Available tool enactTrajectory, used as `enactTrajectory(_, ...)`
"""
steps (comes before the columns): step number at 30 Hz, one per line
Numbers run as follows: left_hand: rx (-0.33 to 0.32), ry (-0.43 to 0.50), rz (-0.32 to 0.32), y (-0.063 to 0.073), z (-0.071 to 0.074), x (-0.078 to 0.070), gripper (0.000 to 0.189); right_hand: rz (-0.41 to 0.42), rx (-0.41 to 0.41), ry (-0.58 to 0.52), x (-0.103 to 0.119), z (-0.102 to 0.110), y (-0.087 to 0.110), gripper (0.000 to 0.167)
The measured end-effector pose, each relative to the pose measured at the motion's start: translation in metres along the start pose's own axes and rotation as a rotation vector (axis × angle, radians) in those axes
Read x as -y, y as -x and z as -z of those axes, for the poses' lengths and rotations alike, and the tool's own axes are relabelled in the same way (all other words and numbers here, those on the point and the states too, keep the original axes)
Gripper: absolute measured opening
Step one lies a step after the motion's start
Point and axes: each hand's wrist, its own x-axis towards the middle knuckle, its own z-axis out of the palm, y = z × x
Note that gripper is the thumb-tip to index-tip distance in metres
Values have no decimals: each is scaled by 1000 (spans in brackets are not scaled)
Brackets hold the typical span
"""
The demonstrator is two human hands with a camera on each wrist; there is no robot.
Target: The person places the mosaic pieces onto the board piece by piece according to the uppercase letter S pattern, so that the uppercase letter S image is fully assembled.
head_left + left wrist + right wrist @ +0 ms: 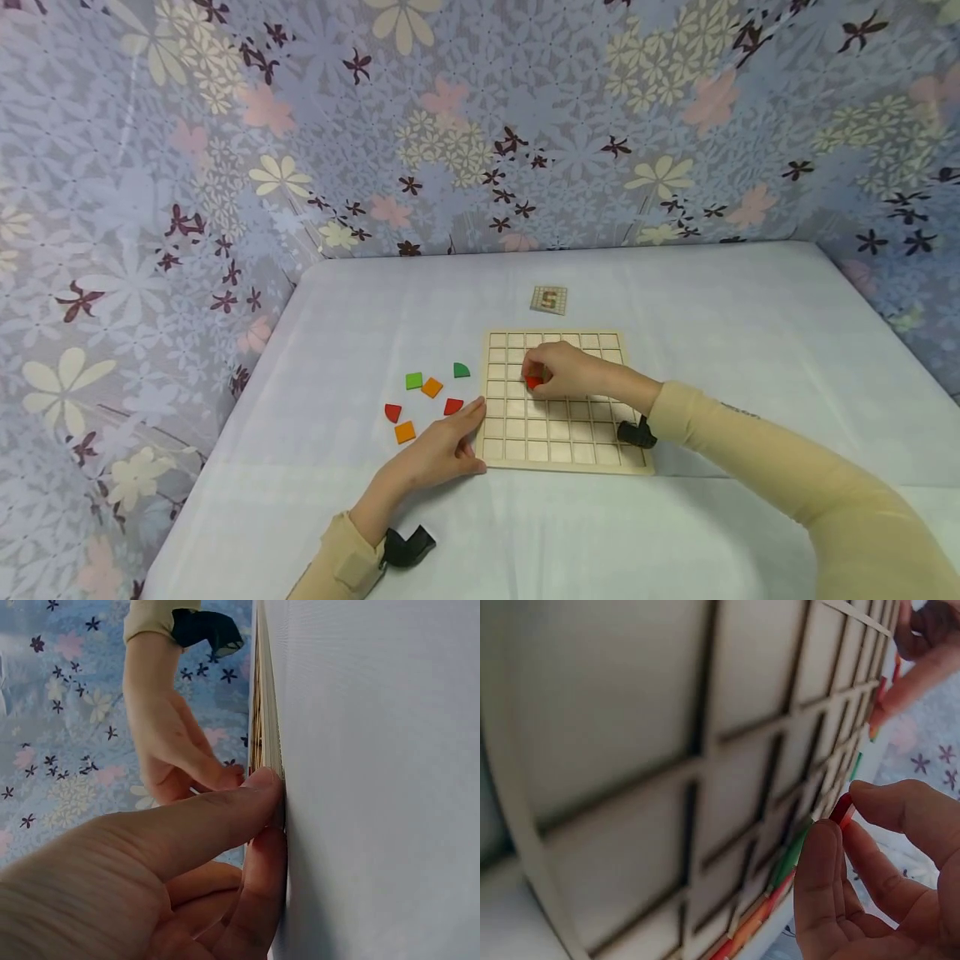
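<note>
My right hand [562, 368] is over the middle of a wooden grid board [495, 454], pinching a small red tile [842, 810] between thumb and fingers. Green [791, 859] and orange tiles [754, 922] show at the board's far side in the right wrist view; my right hand and forearm hide that part in the head view. My left hand [442, 446] rests against the board's left edge, its thumb near the front corner and its fingertips farther up the side.
Left of the board lie several loose tiles, among them a light green square [414, 381], a dark green quarter circle [461, 370], an orange square [405, 432] and a red rounded tile [393, 412]. A small pattern card [549, 300] is behind the board on the white cloth [712, 317].
</note>
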Motion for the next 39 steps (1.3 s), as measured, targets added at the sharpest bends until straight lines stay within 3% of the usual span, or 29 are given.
enactTrajectory(12,-5,-5,13,2,1,0,79,16,-63,155,2,-14,2,13)
enactTrajectory(27,-11,-7,18,0,2,2,80,-7,-64,68,-4,-12,-2,12)
enactTrajectory(39,2,-14,16,0,1,2,80,1,-110,52,0,-1,-6,15)
